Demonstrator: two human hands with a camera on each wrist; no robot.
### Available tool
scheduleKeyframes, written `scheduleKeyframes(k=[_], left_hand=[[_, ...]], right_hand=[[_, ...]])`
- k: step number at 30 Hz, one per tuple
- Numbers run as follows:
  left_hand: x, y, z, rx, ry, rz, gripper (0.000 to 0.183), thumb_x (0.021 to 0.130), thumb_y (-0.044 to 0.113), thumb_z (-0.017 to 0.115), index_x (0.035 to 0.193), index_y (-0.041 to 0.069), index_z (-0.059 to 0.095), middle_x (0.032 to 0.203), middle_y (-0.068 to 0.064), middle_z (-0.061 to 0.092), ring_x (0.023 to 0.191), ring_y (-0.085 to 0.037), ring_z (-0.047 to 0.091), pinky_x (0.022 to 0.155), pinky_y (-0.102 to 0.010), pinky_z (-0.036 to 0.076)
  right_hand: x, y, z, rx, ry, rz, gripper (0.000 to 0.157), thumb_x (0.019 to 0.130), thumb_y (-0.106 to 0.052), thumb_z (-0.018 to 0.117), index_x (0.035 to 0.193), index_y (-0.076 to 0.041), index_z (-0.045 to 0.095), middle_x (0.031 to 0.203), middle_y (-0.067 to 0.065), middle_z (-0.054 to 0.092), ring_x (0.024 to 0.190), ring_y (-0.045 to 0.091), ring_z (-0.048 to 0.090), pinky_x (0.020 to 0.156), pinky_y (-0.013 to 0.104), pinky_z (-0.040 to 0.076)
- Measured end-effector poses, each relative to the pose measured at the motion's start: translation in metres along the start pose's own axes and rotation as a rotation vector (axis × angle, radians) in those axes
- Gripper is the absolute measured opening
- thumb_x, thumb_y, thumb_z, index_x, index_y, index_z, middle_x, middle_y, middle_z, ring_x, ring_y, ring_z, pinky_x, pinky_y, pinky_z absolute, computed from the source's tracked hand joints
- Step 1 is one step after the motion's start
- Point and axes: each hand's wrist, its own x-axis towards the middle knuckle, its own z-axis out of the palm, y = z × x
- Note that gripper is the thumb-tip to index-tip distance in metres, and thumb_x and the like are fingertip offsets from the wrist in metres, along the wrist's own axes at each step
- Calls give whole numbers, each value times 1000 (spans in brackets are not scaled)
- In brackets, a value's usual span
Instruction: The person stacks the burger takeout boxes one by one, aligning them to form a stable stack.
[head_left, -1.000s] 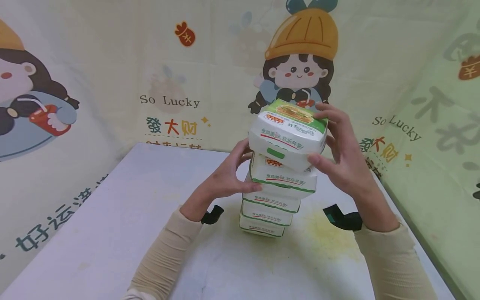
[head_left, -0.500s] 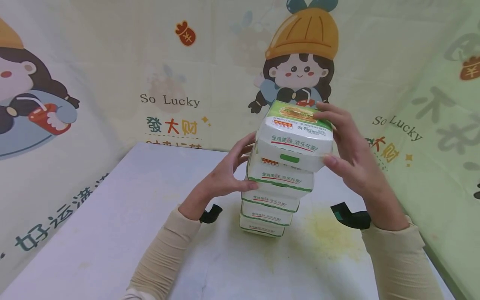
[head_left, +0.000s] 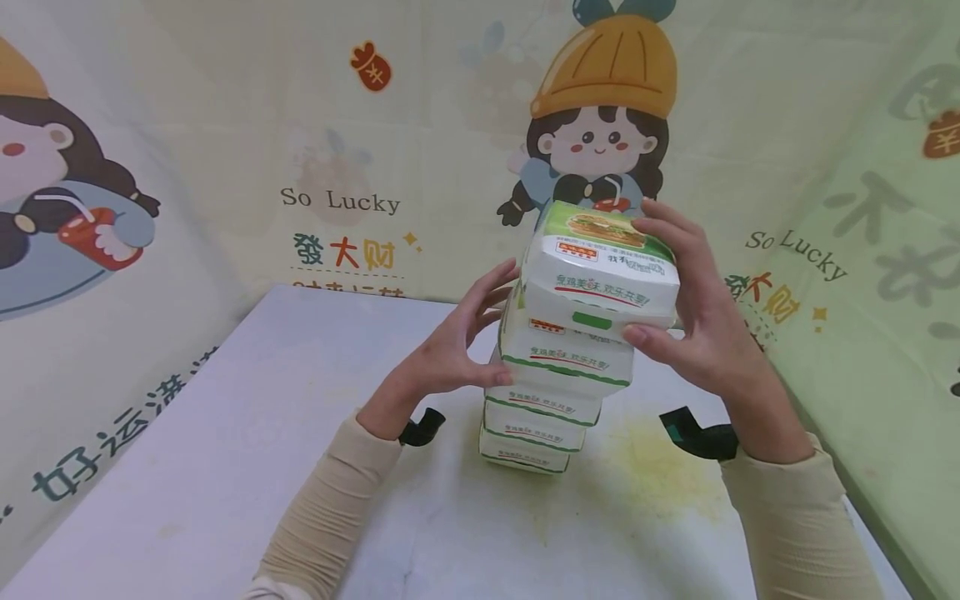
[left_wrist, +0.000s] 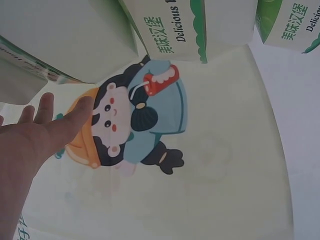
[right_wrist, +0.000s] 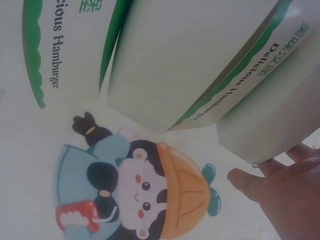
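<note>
Several white-and-green hamburger boxes stand in a leaning stack, with one box point(head_left: 562, 367) just under the top one. My right hand point(head_left: 701, 333) holds the top hamburger box point(head_left: 600, 287), thumb at its lower front corner and fingers over its right side. That box sits tilted and shifted right of those below; whether it touches them, I cannot tell. My left hand point(head_left: 446, 354) is at the stack's left side with fingers extended, the thumb by the front of the upper boxes. In the left wrist view, the left hand point(left_wrist: 40, 142) appears spread beside a box point(left_wrist: 75, 35).
A white table point(head_left: 300, 467) carries the stack, and a yellowish stain point(head_left: 663, 467) marks its surface to the right. Behind and at the sides hangs a printed cloth point(head_left: 450, 167) with cartoon figures. Black straps point(head_left: 701, 433) are on both wrists.
The top box has moved right in my right hand, and its thumb has slid left along the front. The left hand stays by the stack, nearly still.
</note>
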Motion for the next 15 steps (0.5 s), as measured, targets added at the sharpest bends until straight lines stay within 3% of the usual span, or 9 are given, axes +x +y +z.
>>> scheduleKeyframes(k=[9,15], left_hand=[[-2,1,2,-2,-1,-9,117,72,60,80,159,24,11,163,3,20,149,-18,27,120,-50,27],[-3,2,3,6,3,-24,114,73,61,78,159,23,13,162,4,24,147,-16,28,120,-49,28]], right_hand=[[-3,-1,2,-39,11,2,88,72,7,69,151,-8,34,163,1,17,137,29,31,94,18,51],[-2,-3,6,30,33,-22,81,73,9,68,148,-3,38,158,7,25,136,33,32,89,18,54]])
